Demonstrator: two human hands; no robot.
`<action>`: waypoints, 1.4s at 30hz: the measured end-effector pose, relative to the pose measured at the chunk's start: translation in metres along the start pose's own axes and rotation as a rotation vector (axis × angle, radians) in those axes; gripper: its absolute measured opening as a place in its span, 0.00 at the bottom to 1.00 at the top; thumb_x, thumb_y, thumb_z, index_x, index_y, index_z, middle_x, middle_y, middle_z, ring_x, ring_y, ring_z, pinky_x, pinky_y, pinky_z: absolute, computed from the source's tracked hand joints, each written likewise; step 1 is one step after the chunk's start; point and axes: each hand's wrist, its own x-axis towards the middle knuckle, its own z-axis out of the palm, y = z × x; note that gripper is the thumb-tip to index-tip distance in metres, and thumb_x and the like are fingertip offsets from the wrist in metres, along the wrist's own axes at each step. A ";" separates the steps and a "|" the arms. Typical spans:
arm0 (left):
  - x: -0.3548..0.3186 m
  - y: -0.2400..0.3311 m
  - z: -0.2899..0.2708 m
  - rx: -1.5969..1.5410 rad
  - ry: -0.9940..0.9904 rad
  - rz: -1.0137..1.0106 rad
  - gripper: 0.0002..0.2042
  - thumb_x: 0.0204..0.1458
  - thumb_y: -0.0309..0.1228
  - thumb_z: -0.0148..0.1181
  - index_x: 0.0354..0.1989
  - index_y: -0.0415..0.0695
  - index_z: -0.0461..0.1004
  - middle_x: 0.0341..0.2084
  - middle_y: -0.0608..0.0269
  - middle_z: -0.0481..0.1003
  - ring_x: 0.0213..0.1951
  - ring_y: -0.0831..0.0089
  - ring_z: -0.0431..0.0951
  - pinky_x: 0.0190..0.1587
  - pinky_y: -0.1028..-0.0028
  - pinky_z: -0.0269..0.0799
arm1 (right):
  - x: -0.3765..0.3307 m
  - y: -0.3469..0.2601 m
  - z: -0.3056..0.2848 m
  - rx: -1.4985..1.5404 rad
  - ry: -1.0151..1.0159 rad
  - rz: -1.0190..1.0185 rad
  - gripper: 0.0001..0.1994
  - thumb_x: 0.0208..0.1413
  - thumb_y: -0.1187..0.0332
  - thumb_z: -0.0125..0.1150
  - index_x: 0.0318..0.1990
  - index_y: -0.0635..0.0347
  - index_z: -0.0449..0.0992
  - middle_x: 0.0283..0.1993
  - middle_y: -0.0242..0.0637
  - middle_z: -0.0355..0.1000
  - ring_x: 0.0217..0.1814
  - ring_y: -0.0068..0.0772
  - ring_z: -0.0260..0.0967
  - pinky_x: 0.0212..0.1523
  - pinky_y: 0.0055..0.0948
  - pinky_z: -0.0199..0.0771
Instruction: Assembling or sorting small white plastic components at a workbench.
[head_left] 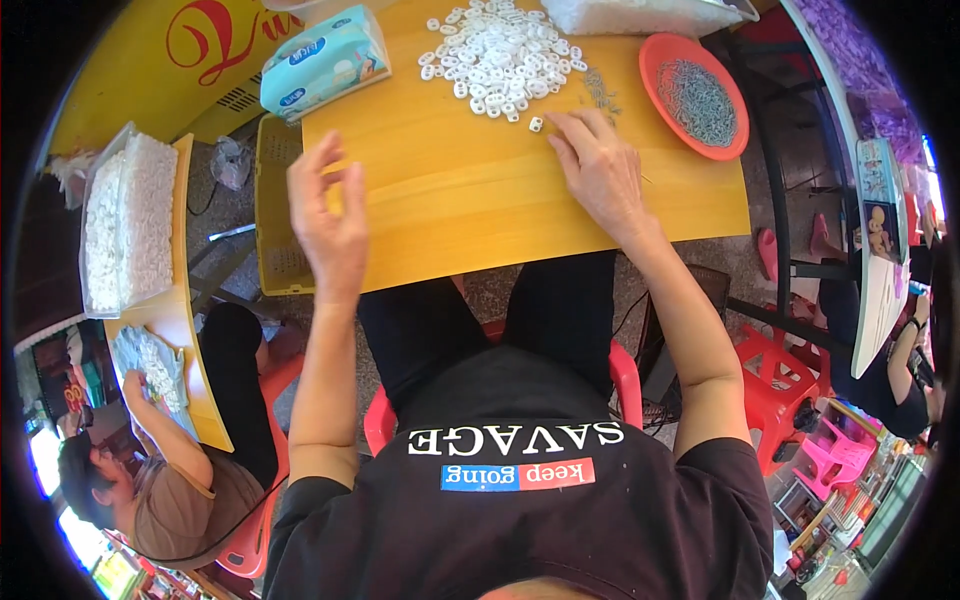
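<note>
Yellow wooden tabletop [470,200], smooth and glossy, set up as a small-parts sorting bench.

Right hand [598,165] lies flat, fingers together, tips touching one white plastic ring [536,124] pulled just clear of the heap of white rings [503,52], likely to single it out. Left hand [328,215] is raised off the table, thumb and fingers pinched; whether they hold anything, cannot tell. Orange dish [655,62] of grey metal pins sits right of the heap, within reach. Tissue pack [325,58] at far left.
</note>
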 end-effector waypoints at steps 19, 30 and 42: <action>-0.016 0.036 0.107 -0.494 -0.385 -0.414 0.11 0.61 0.27 0.55 0.49 0.35 0.73 0.37 0.62 0.77 0.36 0.80 0.75 0.41 0.79 0.71 | 0.003 -0.018 0.013 0.154 0.058 0.085 0.06 0.53 0.70 0.64 0.32 0.64 0.76 0.30 0.42 0.73 0.31 0.43 0.73 0.30 0.36 0.72; -0.016 0.042 0.114 -0.864 -0.440 -0.597 0.08 0.59 0.27 0.59 0.43 0.37 0.74 0.33 0.63 0.77 0.33 0.78 0.76 0.39 0.79 0.73 | -0.013 -0.026 0.004 0.745 0.118 0.412 0.08 0.56 0.70 0.64 0.32 0.66 0.76 0.27 0.41 0.73 0.26 0.36 0.70 0.28 0.28 0.70; -0.019 0.037 0.117 -0.896 -0.413 -0.540 0.07 0.59 0.27 0.59 0.42 0.37 0.73 0.33 0.62 0.77 0.33 0.79 0.76 0.39 0.78 0.73 | 0.034 0.043 -0.016 -0.209 -0.033 0.102 0.05 0.53 0.66 0.63 0.32 0.57 0.79 0.35 0.39 0.74 0.32 0.47 0.75 0.32 0.42 0.74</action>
